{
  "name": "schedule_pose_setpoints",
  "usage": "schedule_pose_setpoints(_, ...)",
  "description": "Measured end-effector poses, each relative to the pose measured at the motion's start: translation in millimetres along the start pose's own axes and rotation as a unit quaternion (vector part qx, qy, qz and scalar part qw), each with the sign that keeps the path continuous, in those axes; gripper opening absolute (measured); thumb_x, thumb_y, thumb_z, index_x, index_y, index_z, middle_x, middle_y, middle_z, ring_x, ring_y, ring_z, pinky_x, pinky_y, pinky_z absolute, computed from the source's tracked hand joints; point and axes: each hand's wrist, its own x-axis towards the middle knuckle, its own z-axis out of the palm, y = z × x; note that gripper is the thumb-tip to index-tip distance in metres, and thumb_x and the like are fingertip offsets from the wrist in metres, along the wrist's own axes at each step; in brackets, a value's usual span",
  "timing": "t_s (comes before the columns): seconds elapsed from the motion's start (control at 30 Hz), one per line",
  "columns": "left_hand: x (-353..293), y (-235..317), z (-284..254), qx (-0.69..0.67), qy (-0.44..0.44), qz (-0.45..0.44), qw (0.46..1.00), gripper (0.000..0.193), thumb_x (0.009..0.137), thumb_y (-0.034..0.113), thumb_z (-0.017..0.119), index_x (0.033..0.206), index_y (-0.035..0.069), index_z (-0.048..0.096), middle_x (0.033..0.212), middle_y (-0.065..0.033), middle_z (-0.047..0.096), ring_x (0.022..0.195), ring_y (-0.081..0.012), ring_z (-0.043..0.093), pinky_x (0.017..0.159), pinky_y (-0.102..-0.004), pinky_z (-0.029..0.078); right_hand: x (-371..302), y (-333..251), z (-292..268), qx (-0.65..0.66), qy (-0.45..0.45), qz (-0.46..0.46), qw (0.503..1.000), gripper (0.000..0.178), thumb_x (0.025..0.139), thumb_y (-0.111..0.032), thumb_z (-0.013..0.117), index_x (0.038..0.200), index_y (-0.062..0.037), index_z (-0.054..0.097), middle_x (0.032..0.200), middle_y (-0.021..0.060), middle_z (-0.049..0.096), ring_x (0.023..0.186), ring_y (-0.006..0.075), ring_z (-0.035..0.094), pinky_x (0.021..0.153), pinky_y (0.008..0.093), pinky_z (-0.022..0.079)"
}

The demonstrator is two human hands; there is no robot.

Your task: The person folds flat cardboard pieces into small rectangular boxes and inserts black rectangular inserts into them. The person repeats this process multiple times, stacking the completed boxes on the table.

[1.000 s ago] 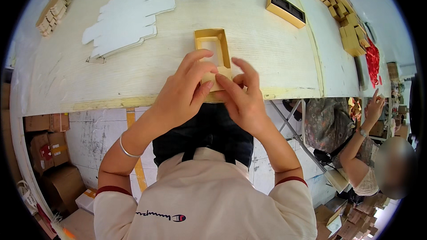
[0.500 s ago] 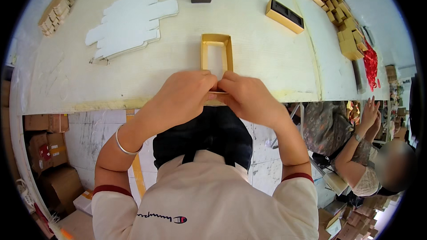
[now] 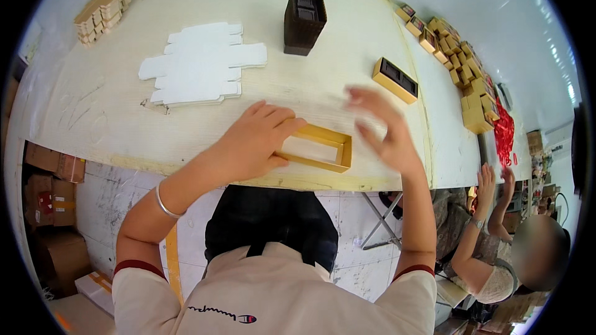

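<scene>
My left hand [image 3: 251,139] is closed on the left end of a shallow gold cardboard box [image 3: 321,133], thumb at the near wall and fingers over the far one. The box lies near the table's front edge with its long side running left to right; its inside bottom looks white. To its right, my right hand [image 3: 390,133] is off the box, smeared by motion, with fingers apart and nothing in them. A gold box with a black two-pocket insert [image 3: 397,79] sits beyond that hand. Farther back stands a tall stack of dark trays [image 3: 304,28].
Flat white die-cut card blanks [image 3: 198,65] lie stacked at the left, with a pile of folded tan card pieces [image 3: 102,13] behind. At the right are many small gold boxes [image 3: 477,115], red ribbons [image 3: 504,133] and a co-worker's hands [image 3: 486,186]. Cartons [image 3: 65,254] stand below left.
The gold box has turned from lengthwise to crosswise. My right hand has let go and moved right; my left hand now grips the box's left end. The view has shifted.
</scene>
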Motion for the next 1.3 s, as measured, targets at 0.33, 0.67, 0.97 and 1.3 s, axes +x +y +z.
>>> schedule_pose_setpoints(0.33,-7.5,1.5,15.8,-0.116,0.089,-0.109,0.983,0.075,0.063,0.023,0.082,0.129,0.010,0.048,0.118,-0.0111,0.047,0.114,-0.0310,0.041,0.102,-0.0402,0.032,167.9,68.4,20.3,-0.346,0.003,-0.090,0.934,0.008,0.081,-0.013,0.066,0.080,-0.0042,0.065,0.085,0.0063,0.063,0.090,0.0259,0.056,0.080,0.0399,0.043)
schedule_pose_setpoints(0.67,-9.7,-2.3,24.8,-0.047,0.131,-0.083,0.987,0.075,0.067,0.031,0.078,0.131,0.008,0.046,0.111,-0.0106,0.054,0.105,-0.0313,0.045,0.098,-0.0435,0.032,142.8,25.5,-16.9,-0.056,0.180,-0.071,0.980,0.029,0.083,-0.029,0.071,0.077,-0.0020,0.061,0.068,0.0036,0.055,0.070,0.0145,0.047,0.062,0.0291,0.038)
schedule_pose_setpoints(0.97,-8.5,2.8,15.0,-0.143,0.087,-0.102,0.980,0.075,0.069,0.016,0.078,0.134,0.009,0.042,0.118,-0.0132,0.052,0.111,-0.0338,0.047,0.098,-0.0410,0.037,-46.6,15.8,-27.7,0.477,0.003,0.300,0.826,0.031,0.086,-0.032,0.069,0.078,-0.0034,0.063,0.071,0.0020,0.062,0.063,0.0103,0.057,0.060,0.0251,0.046)
schedule_pose_setpoints(1.3,1.1,7.3,-0.5,-0.139,-0.036,-0.128,0.981,0.072,0.069,0.014,0.078,0.133,0.007,0.044,0.129,-0.0149,0.048,0.120,-0.0326,0.045,0.102,-0.0396,0.037,-46.8,21.2,22.6,0.496,-0.028,0.376,0.783,0.027,0.087,-0.027,0.069,0.079,-0.0043,0.057,0.071,0.0030,0.057,0.063,0.0105,0.057,0.055,0.0252,0.049)
